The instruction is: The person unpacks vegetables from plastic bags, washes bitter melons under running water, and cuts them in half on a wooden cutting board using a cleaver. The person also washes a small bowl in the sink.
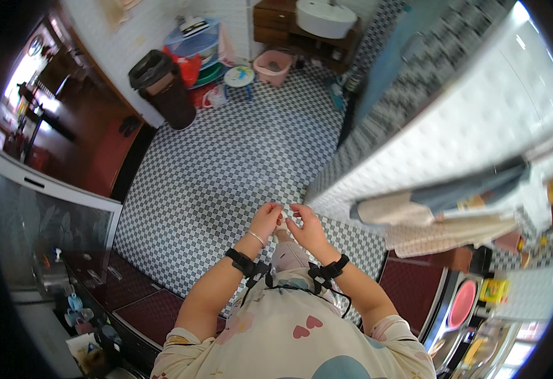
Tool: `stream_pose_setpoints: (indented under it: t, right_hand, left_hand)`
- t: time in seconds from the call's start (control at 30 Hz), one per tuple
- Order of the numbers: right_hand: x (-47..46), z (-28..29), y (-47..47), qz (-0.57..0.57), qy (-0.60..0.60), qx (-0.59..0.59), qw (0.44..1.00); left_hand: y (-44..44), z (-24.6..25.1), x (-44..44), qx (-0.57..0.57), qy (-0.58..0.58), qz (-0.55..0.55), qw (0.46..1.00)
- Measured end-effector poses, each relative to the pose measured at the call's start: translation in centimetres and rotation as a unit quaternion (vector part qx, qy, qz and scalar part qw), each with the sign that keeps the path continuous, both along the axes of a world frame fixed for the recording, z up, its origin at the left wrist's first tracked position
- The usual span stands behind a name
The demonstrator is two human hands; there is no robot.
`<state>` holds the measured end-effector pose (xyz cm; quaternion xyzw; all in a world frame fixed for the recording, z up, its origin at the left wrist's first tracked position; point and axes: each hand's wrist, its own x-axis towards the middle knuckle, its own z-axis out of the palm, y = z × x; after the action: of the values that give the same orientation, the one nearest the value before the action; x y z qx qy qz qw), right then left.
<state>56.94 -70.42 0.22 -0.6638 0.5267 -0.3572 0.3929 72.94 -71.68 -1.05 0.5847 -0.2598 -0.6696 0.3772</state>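
Note:
In front of my body, above the tiled floor (pixel 238 166), both hands are raised close together. The fingers of my left hand (pixel 267 221) are bent together at the tips; whether something small is pinched there is too fine to tell. A thin bracelet (pixel 256 237) circles that wrist. Just to its right, my right hand (pixel 307 230) has its fingers curved and apart, with no object visible in it. Black straps, one on the left forearm (pixel 241 261) and one on the right forearm (pixel 335 266), carry small devices with a cable.
A dark trash bin (pixel 170 102), a small stool (pixel 239 77) and a pink basin (pixel 272 66) stand ahead. Cloths (pixel 447 232) hang from the white wall (pixel 447 128) at right. Counters flank me; a pink round basket (pixel 461 303) rests on the right one. A doorway opens at left.

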Motion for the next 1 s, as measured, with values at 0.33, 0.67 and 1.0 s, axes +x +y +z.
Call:
stream_pose_setpoints:
  t: [0.33, 0.67, 1.0]
  right_hand:
    - [16.6, -3.8, -24.2, 0.105, 0.01, 0.068, 0.992]
    - [41.7, -2.2, -42.1, 0.211, -0.038, 0.124, 0.969]
    - [62.9, -6.0, -54.1, 0.151, -0.084, 0.184, 0.968]
  left_hand:
    - [-20.5, -0.8, 18.1, 0.0, 0.023, 0.107, 0.994]
    - [-31.6, 1.5, 42.6, -0.024, 0.024, 0.274, 0.961]
    - [-46.4, 2.5, 64.9, -0.032, 0.028, 0.289, 0.956]
